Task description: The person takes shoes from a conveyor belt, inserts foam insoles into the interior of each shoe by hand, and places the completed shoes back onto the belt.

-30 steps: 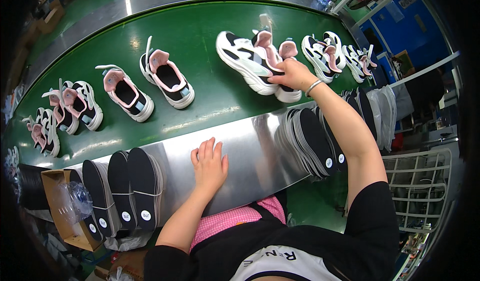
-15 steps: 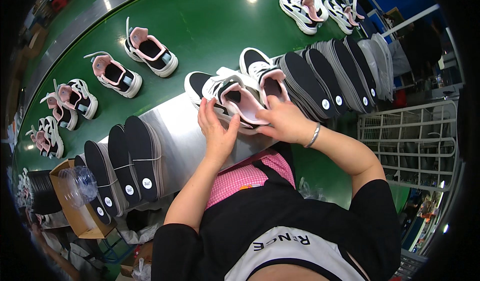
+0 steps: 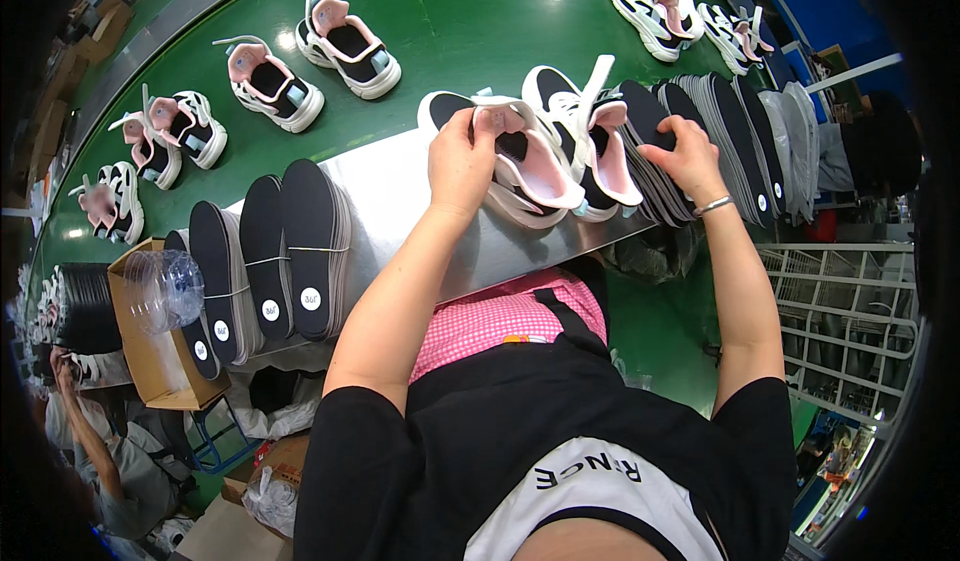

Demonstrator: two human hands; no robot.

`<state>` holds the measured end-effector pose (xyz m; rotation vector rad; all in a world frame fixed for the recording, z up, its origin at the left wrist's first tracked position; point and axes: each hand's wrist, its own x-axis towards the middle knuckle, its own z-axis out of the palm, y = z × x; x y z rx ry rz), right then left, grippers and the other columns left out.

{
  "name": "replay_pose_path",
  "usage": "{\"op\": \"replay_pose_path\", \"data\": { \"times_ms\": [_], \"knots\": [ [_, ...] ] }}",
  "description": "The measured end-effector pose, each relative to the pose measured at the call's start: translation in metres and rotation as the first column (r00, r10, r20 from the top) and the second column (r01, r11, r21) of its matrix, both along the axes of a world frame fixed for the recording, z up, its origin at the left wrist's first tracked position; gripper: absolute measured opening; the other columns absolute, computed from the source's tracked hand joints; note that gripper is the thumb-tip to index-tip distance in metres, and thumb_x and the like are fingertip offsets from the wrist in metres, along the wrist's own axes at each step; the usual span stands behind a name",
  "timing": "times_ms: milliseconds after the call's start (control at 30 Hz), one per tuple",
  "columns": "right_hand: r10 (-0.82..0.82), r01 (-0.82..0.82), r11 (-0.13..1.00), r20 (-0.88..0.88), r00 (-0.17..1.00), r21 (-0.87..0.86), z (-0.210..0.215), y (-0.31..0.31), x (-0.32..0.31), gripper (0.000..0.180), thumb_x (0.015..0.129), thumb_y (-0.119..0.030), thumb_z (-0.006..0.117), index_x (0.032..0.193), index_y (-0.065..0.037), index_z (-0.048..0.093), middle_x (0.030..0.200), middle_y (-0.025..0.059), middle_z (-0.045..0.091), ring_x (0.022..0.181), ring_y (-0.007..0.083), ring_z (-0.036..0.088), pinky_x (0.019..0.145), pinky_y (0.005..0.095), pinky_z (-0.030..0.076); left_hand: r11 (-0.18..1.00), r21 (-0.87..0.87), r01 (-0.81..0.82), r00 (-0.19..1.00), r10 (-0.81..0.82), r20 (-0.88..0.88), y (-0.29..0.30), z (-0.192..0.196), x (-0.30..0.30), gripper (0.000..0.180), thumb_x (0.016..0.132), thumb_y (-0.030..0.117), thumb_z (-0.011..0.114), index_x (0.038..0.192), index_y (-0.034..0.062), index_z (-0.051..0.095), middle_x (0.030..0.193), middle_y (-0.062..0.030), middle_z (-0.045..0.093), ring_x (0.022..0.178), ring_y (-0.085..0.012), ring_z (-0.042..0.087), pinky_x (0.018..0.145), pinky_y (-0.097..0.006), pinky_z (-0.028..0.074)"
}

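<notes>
My left hand [image 3: 462, 159] pinches the tongue of a white and black sneaker [image 3: 543, 173] with a pink lining, holding it raised. The sneaker lies on the metal ledge, its heel toward me. Its mate [image 3: 608, 161] rests right beside it, laces loose and tongue upright. At the right, my right hand [image 3: 688, 161] is on the nearest stack of black-topped insoles [image 3: 640, 109]. Thumb and fingers are curled around the heel end of the top insole, which seems to lie on the stack still. My palm hides part of that heel.
More insole stacks [image 3: 738, 141] stand to the right, and banded ones [image 3: 316, 231] to the left. Other sneakers [image 3: 270, 83] line the green table [image 3: 450, 31]. A cardboard box [image 3: 150, 351] with clear plastic sits left; a white wire rack [image 3: 850, 306] stands right.
My right hand has left the sneaker's heel and moved right to the insole stack. My left hand has shifted from the sneaker's side to its tongue, now pulled up. The view has shifted.
</notes>
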<state>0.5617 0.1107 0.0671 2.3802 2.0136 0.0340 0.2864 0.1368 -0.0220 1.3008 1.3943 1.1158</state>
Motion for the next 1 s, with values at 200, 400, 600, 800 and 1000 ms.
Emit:
{"op": "replay_pose_path", "data": {
  "times_ms": [200,400,600,800,1000],
  "knots": [
    [0.347,-0.216,0.916,-0.398,0.849,0.339,0.062,-0.016,-0.042,0.011,0.071,-0.008,0.062,0.075,0.0,0.058,0.09,0.0113,0.053,0.08,0.0215,0.053,0.07,0.0272,0.042,0.998,0.043,-0.034,0.998,0.036,-0.045,-0.006,-0.001,0.008,0.027,0.083,0.027,0.051,0.086,0.0,0.056,0.08,-0.0164,0.059,0.077,-0.0326,0.055,0.07,-0.039,0.042],
    [0.804,-0.779,0.589,0.063,0.591,-0.212,0.04,-0.032,-0.108,0.004,0.061,-0.012,0.06,0.062,-0.009,0.057,0.077,0.0039,0.049,0.068,0.0195,0.055,0.058,0.0309,0.048,0.983,0.185,0.009,0.993,0.014,-0.121,-0.016,-0.009,0.018,0.028,0.066,0.008,0.058,0.092,-0.0003,0.051,0.088,-0.0163,0.054,0.089,-0.0339,0.05,0.079,-0.04,0.04],
    [0.632,-0.646,0.714,-0.148,0.761,-0.27,-0.029,-0.006,-0.133,0.01,0.069,-0.011,0.057,0.071,0.0,0.058,0.089,0.0158,0.053,0.08,0.0303,0.056,0.067,0.037,0.047,0.992,0.117,0.051,0.998,-0.053,0.017,-0.021,-0.005,0.017,0.03,0.062,0.003,0.054,0.092,-0.0013,0.049,0.09,-0.0177,0.053,0.089,-0.0347,0.05,0.081,-0.041,0.04],
    [0.723,-0.718,0.689,0.031,0.69,-0.104,0.01,-0.041,-0.119,0.032,0.069,-0.026,0.064,0.086,-0.001,0.052,0.094,0.0164,0.053,0.088,0.0303,0.054,0.069,0.0385,0.044,0.987,0.146,0.064,0.998,-0.064,-0.008,-0.025,-0.012,0.016,0.031,0.064,0.002,0.052,0.095,-0.0005,0.048,0.092,-0.0172,0.053,0.093,-0.0343,0.049,0.083,-0.04,0.039],
    [0.652,-0.594,0.711,0.038,0.757,-0.378,0.027,-0.035,-0.113,0.018,0.069,-0.022,0.061,0.075,-0.006,0.055,0.073,0.0074,0.055,0.077,0.0257,0.055,0.061,0.0364,0.043,0.994,0.081,0.08,0.997,-0.078,-0.028,-0.028,-0.005,0.019,0.032,0.065,0.003,0.053,0.096,-0.0003,0.049,0.093,-0.0167,0.053,0.093,-0.0334,0.049,0.083,-0.04,0.039]
  ]
}}
